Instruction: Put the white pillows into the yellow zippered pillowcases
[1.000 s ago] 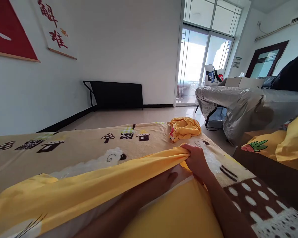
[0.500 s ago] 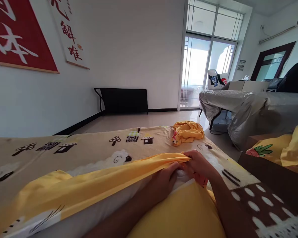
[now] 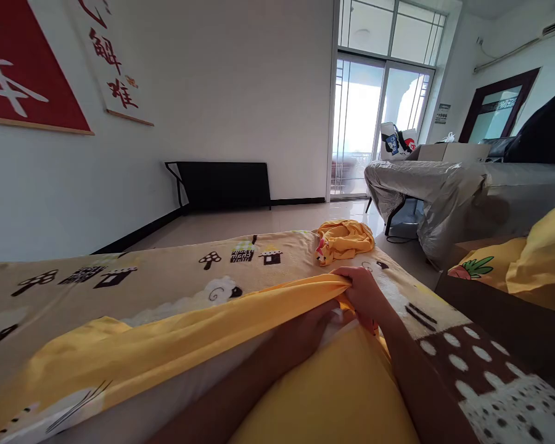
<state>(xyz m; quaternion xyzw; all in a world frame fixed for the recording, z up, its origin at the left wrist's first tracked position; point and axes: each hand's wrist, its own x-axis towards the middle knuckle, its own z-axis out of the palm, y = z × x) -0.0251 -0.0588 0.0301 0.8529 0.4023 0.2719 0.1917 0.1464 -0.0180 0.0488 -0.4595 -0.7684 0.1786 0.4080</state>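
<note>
A yellow pillowcase-like cover point(image 3: 189, 336) stretches from the lower left to the middle of the head view, with a white inner piece point(image 3: 198, 385) showing beneath its edge. My right hand point(image 3: 359, 291) is closed round the gathered edge of the cover. Just left of it, my left hand point(image 3: 312, 327) reaches under the cloth at the cover's opening. Its fingers are hidden by the fabric, so I cannot see what they touch. More smooth yellow cloth point(image 3: 328, 388) lies between my forearms.
A beige sheep-patterned blanket point(image 3: 160, 268) lies underneath. A crumpled yellow cloth point(image 3: 346, 240) rests at its far edge. On the right are a brown box point(image 3: 485, 314) holding yellow fabric and a plastic-covered table point(image 3: 448, 182). A folded black panel point(image 3: 224, 185) leans against the wall.
My left hand has slid further under the cover's edge, hiding its fingers. My right hand keeps hold of the edge and has risen slightly. The view has turned a little to the right.
</note>
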